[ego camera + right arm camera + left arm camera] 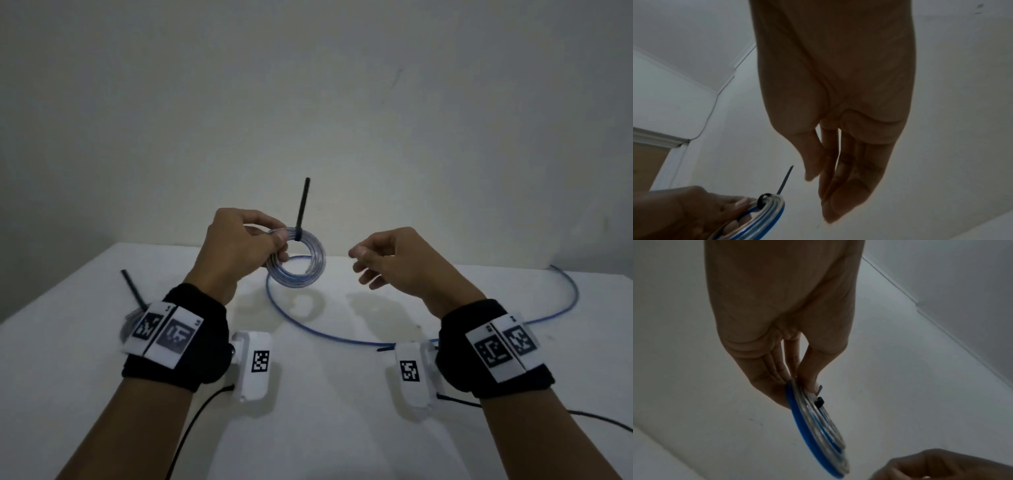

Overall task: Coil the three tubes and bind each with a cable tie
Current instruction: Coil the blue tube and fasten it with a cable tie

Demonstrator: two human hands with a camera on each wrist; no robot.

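The left hand [236, 246] pinches the coiled tube [299, 260] above the white table [102, 342], its black cable tie [302, 209] pointing up, while the right hand [394, 263] hovers near, loosely curled and holding nothing.

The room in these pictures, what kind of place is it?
Probably a plain indoor room set up for recording handwork, not a workshop. A bare white table stands against a blank wall, both wrists carry cameras on marker-tagged wristbands, and the only goods are tubes, like the coiled tube.
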